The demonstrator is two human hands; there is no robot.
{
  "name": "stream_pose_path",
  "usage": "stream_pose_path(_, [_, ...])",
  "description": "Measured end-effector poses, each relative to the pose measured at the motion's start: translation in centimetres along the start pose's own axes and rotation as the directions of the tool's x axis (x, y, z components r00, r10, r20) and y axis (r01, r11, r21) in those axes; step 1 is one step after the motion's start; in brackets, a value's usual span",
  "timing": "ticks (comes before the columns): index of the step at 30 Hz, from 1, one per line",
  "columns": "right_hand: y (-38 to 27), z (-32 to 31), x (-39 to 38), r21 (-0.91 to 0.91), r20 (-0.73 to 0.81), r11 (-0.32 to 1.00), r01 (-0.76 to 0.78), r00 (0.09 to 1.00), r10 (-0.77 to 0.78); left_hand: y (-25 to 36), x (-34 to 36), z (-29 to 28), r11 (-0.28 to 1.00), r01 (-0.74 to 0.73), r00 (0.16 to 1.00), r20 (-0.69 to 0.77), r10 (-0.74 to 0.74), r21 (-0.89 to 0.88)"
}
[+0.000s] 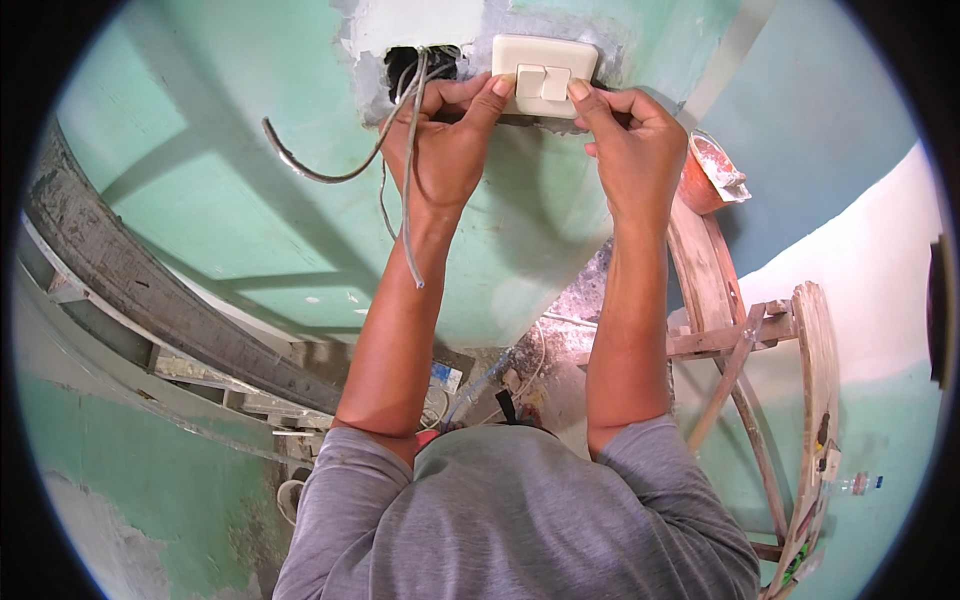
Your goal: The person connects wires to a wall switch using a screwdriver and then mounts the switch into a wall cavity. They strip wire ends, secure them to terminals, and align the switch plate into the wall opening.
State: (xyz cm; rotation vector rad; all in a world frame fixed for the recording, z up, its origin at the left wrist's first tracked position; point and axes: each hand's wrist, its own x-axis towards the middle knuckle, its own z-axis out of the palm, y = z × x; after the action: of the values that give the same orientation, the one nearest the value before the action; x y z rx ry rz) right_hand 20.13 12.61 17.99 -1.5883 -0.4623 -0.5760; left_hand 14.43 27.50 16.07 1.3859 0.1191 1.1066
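A cream double light switch (545,45) sits against the green wall, and both of my hands grip its lower edge. My left hand (440,155) pinches the left side, thumb on the front and fingers behind the plate. On the right side my right hand (637,150) does the same, its thumb beside the rocker. Left of the switch, grey cables (411,190) come out of a square wall hole (403,65) and hang down around my left hand and wrist. One cable curves out to the left. What lies behind the switch is mostly hidden.
A wooden stepladder (815,370) stands at the right, with an orange tub (697,185) of white filler near its top. A long grey metal ladder-like frame (150,270) runs along the left. A clear bottle (855,484) lies at lower right; debris covers the floor.
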Motion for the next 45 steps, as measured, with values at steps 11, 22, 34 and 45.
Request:
stream_pose_path(11, [-1.2, 0.7, -0.1, -0.533, 0.153, 0.434, 0.727, 0.587, -0.795, 0.0, 0.7, -0.3, 1.0, 0.001, 0.998, 0.066, -0.002, 0.018])
stream_pose_path(22, [-2.3, 0.8, 0.2, -0.521, 0.401, 0.28, 0.806, 0.521, -0.754, -0.2, 0.2, -0.2, 0.993, 0.014, 0.998, 0.063, -0.007, -0.118])
stream_pose_path(34, [-1.4, -0.2, 0.1, -0.173, 0.156, 0.841, 0.513, 0.857, -0.491, -0.4, -0.5, 0.4, 0.997, -0.076, 0.997, -0.008, 0.076, 0.004])
stream_pose_path(45, [-1.0, 0.4, 0.3, -0.065, 0.105, 0.938, 0.34, 0.937, -0.332, -0.2, -1.4, 1.1, 0.999, -0.009, 1.0, 0.017, 0.01, -0.044])
